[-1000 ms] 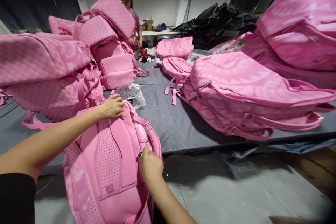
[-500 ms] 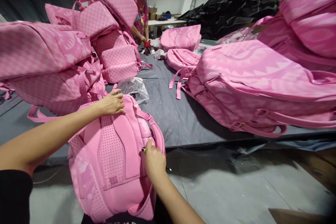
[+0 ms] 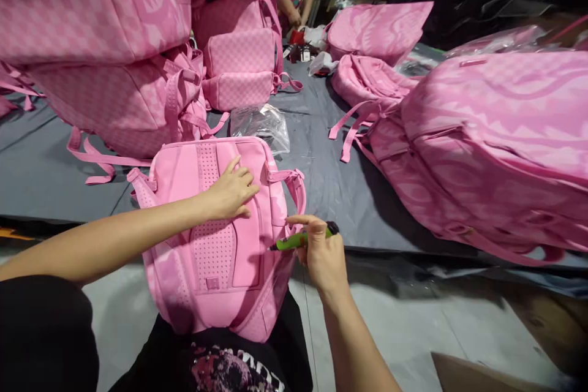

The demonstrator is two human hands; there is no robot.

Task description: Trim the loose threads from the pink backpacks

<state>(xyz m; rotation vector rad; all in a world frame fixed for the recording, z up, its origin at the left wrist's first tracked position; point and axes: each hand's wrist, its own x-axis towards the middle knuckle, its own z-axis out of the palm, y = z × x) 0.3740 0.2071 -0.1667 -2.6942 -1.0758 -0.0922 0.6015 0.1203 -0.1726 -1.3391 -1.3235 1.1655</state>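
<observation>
A pink fabric backpack with a perforated padded back panel (image 3: pixel 220 239) leans against the person's lap, its top resting on the near edge of the grey-covered worktop (image 3: pixel 321 196). The left hand (image 3: pixel 232 193) lies flat and released on the upper back panel. Just right of the bag, the right hand (image 3: pixel 321 251) pinches a green pen-shaped tool with a black end (image 3: pixel 303 237), its tip at the bag's side seam. Beyond, a crumpled clear plastic bag (image 3: pixel 261 125) lies before stacked pink backpacks (image 3: pixel 114 30).
</observation>
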